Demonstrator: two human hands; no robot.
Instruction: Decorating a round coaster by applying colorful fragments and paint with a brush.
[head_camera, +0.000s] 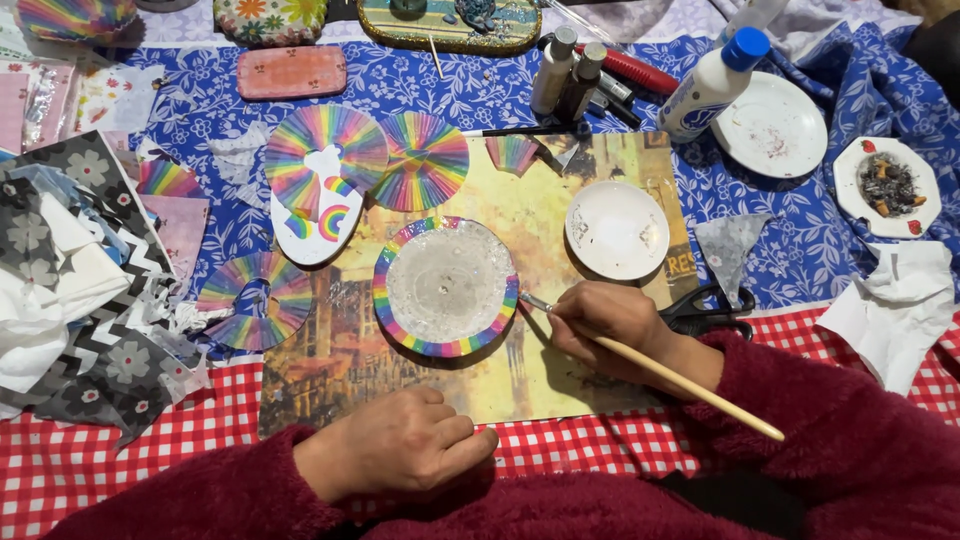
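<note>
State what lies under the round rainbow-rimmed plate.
The rainbow-rimmed plate sits on a yellowish picture mat. The mat's print directly beneath it is covered. The right hand holds a brush at its edge.

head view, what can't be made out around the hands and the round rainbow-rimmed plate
- Bristles of the wooden-handled paintbrush in the right hand: too small, head view.
- Palm of the left hand: fist curled, turned down.
- Black-handled scissors: blades behind the right hand.
- Round rainbow-rimmed plate: glossy centre's coating unclear.
</note>
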